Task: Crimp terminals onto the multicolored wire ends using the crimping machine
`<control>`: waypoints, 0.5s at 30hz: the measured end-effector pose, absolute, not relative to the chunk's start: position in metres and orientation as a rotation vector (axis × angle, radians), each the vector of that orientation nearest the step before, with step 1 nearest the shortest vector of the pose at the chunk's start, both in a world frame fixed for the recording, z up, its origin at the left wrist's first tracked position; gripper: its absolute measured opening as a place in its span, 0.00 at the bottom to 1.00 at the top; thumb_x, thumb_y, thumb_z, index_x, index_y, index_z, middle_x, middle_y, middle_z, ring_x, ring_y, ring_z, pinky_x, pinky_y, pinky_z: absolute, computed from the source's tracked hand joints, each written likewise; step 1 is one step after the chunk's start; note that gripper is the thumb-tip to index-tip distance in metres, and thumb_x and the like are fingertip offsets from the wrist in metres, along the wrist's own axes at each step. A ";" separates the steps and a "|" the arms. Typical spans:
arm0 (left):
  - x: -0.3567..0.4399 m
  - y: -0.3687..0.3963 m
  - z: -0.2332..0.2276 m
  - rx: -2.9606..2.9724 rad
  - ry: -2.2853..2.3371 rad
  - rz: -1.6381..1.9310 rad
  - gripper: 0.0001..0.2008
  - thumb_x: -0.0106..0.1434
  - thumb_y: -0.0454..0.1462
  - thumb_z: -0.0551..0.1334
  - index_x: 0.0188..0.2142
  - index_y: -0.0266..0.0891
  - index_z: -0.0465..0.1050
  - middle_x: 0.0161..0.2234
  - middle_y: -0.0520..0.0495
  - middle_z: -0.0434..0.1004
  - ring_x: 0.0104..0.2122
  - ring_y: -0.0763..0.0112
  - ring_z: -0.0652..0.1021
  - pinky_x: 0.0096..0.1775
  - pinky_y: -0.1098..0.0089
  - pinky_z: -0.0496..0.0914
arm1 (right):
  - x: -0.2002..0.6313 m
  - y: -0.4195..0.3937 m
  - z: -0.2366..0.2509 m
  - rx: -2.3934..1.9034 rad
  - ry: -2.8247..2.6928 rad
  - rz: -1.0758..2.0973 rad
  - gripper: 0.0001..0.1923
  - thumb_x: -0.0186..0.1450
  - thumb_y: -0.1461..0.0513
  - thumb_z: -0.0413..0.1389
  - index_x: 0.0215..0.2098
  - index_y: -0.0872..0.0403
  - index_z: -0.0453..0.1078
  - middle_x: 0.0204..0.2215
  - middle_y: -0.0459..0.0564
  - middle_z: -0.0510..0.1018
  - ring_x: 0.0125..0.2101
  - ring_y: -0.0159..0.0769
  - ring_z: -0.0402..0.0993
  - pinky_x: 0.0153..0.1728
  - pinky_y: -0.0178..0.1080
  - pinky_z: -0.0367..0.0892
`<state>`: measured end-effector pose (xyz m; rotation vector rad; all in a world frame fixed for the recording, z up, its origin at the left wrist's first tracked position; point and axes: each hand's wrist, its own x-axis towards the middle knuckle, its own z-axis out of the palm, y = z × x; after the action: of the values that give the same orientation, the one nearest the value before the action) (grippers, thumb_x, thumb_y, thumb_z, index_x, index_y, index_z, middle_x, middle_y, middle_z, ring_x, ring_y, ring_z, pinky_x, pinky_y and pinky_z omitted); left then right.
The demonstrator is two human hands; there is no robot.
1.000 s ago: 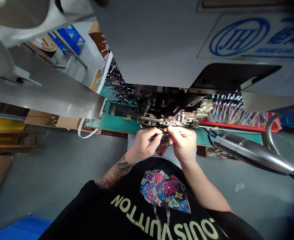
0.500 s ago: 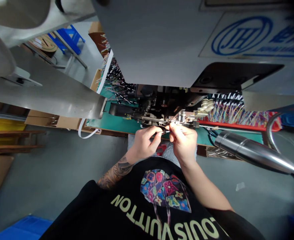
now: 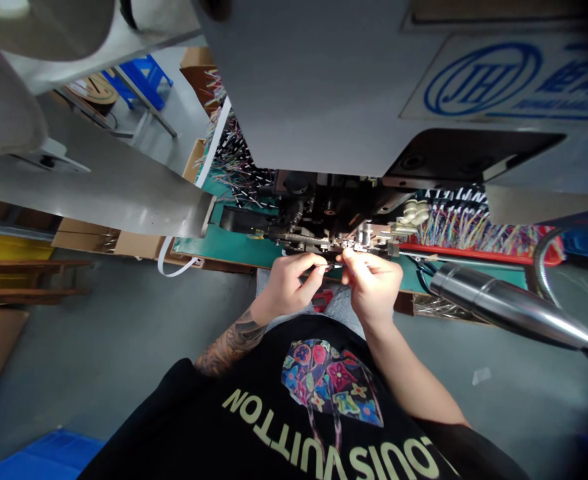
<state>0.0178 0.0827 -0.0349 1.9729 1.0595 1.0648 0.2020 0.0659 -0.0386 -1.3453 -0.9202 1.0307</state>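
Head view. Your left hand [image 3: 289,288]: fingers curled, thumb and forefinger pinching a thin wire [image 3: 333,266] at its left end. Your right hand [image 3: 371,283]: fingertips pinched on the same wire's right end, just beside the left hand. Wire: held level, directly under the dark tooling of the grey terminal machine [image 3: 324,87], at the front edge of the green bench mat [image 3: 234,245]. Bundles of coloured wires [image 3: 467,230]: lying on the bench to your right, behind a red tray edge. Chrome lamp arm [image 3: 509,308]: slanting across, right of your hands.
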 end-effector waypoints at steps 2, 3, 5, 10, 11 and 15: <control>0.019 0.082 -0.036 1.984 1.075 1.067 0.09 0.80 0.36 0.63 0.44 0.39 0.83 0.35 0.46 0.88 0.31 0.69 0.84 0.36 0.69 0.74 | 0.202 0.067 -0.040 -1.346 -0.911 1.030 0.28 0.73 0.47 0.71 0.20 0.51 0.76 0.17 0.46 0.74 0.20 0.33 0.67 0.23 0.38 0.61; 0.019 0.082 -0.036 1.988 1.082 1.068 0.09 0.81 0.36 0.63 0.44 0.39 0.82 0.35 0.46 0.88 0.31 0.69 0.84 0.36 0.69 0.75 | 0.201 0.067 -0.040 -1.346 -0.906 1.028 0.29 0.73 0.47 0.71 0.19 0.50 0.75 0.17 0.46 0.75 0.21 0.34 0.68 0.23 0.38 0.62; 0.020 0.082 -0.038 1.992 1.097 1.072 0.09 0.80 0.36 0.62 0.43 0.39 0.82 0.35 0.46 0.88 0.31 0.69 0.84 0.36 0.69 0.75 | 0.201 0.068 -0.040 -1.351 -0.901 1.029 0.30 0.73 0.46 0.71 0.19 0.50 0.74 0.18 0.47 0.75 0.21 0.35 0.69 0.23 0.38 0.61; 0.021 0.082 -0.038 2.007 1.109 1.100 0.09 0.80 0.36 0.62 0.43 0.39 0.82 0.35 0.47 0.88 0.32 0.69 0.84 0.35 0.69 0.74 | 0.198 0.069 -0.040 -1.368 -0.900 1.042 0.28 0.73 0.45 0.70 0.21 0.51 0.77 0.17 0.46 0.75 0.20 0.33 0.66 0.23 0.38 0.61; 0.020 0.082 -0.038 2.010 1.103 1.104 0.09 0.80 0.35 0.63 0.43 0.39 0.81 0.35 0.47 0.88 0.32 0.69 0.84 0.35 0.69 0.74 | 0.197 0.069 -0.040 -1.373 -0.890 1.042 0.26 0.73 0.45 0.70 0.23 0.51 0.79 0.17 0.46 0.76 0.19 0.33 0.66 0.22 0.38 0.61; 0.019 0.083 -0.038 1.987 1.061 1.099 0.08 0.80 0.35 0.63 0.44 0.39 0.82 0.35 0.47 0.87 0.31 0.71 0.82 0.35 0.69 0.71 | 0.197 0.070 -0.041 -1.349 -0.848 1.132 0.20 0.71 0.46 0.72 0.32 0.51 0.86 0.18 0.45 0.77 0.16 0.31 0.64 0.19 0.36 0.60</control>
<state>0.0189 0.0828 -0.0380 1.9874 1.0609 1.0989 0.1971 0.0698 -0.0411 -1.3494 -0.8484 1.1318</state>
